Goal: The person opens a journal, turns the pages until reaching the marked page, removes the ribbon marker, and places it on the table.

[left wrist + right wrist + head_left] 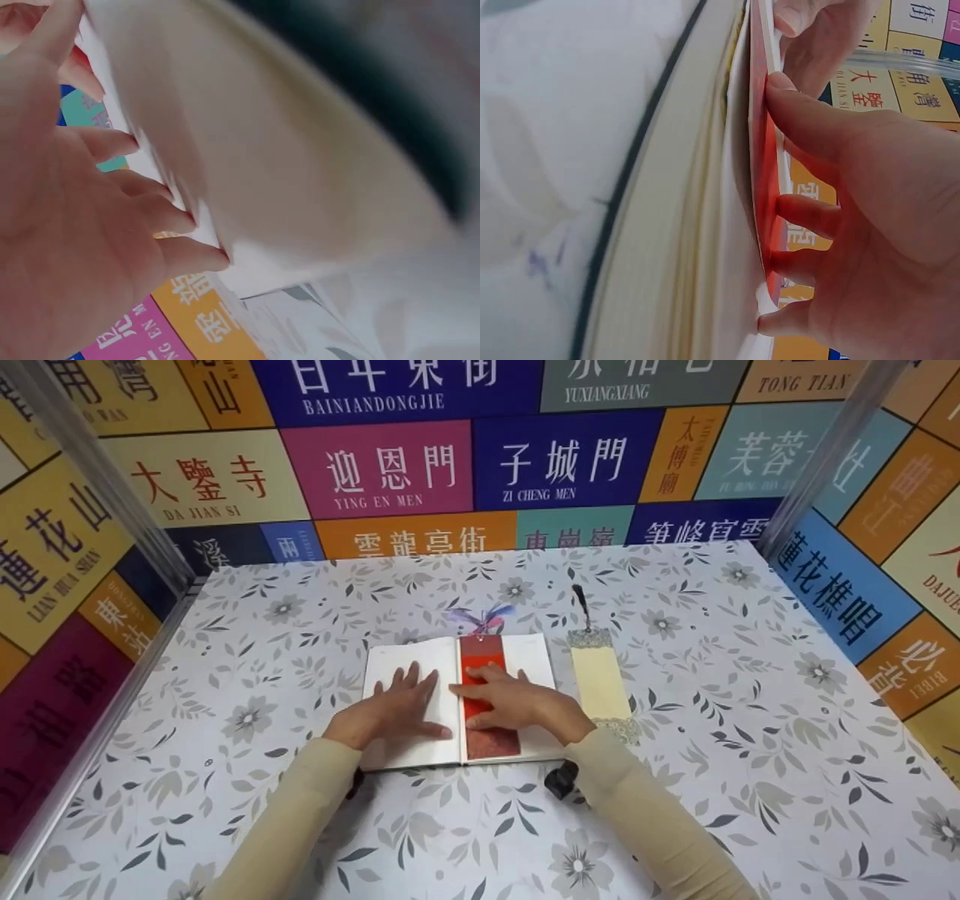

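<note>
An open notebook (411,652) with blank white pages and a dark cover lies on the patterned tablecloth. Along its spine, on the right-hand page, lies a red bookmark (493,744) with a purple and pink ribbon (484,620) at its top. My left hand (397,705), fingers spread, presses on the left page, fingertips touching the paper in the left wrist view. With its fingers spread too, my right hand (514,701) rests across the bookmark; the right wrist view shows thumb and fingertips on the red surface (765,172) and one on the page beside it.
Right of the notebook lies a cream bookmark (602,682) with patterned ends and a dark tassel (581,604). Panels with Chinese lettering (379,469) stand behind the table and at both sides. The floral tablecloth (247,720) spreads around the notebook.
</note>
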`<control>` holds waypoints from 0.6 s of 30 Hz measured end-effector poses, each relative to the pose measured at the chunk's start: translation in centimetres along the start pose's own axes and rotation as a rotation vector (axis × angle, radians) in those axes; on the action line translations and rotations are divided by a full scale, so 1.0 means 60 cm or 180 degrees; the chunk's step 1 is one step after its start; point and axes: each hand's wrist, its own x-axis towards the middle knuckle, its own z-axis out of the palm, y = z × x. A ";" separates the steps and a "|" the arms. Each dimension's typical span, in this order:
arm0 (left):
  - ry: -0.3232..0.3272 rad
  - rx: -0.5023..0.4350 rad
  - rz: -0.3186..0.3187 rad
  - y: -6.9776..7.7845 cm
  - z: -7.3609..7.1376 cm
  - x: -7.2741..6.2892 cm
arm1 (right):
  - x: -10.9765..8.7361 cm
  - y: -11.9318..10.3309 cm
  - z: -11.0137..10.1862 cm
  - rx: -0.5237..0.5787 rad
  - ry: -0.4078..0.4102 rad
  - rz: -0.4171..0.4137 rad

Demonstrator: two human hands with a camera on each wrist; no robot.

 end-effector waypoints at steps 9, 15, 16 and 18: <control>-0.0112 0.0085 -0.0136 0.006 -0.011 0.011 | -0.001 0.005 0.006 0.0161 0.0054 0.0001; -0.0052 -0.0087 -0.0104 0.002 -0.014 0.015 | -0.002 0.005 0.006 0.0246 0.0111 -0.0014; -0.0032 -0.0121 -0.0094 0.001 -0.014 0.016 | -0.002 0.005 0.006 0.0244 0.0118 -0.0021; -0.0009 -0.0180 -0.0093 -0.001 -0.014 0.017 | -0.003 0.004 0.007 0.0251 0.0135 -0.0030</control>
